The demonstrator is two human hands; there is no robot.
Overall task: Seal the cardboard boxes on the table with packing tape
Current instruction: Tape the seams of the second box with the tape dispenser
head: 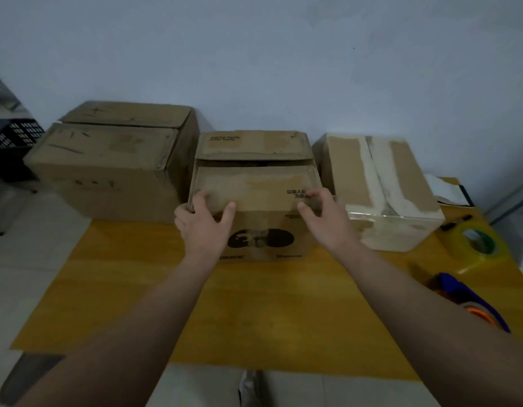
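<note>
Centrally, at the far side of the table [225, 304], the middle box [254, 198] is grasped at its near top edge: the left hand [203, 227] is curled over the left corner, the right hand [325, 221] over the right. Bare tabletop is left in front. The box is hemmed in by the left box [113, 160], which reaches past the table's left edge, and the taped right box [380, 186]. A tape roll [477, 248], a blue dispenser [463, 290] and a marker [457, 221] are laid near the right edge. A dark gap is left between the middle box's flaps; its contents cannot be told.
</note>
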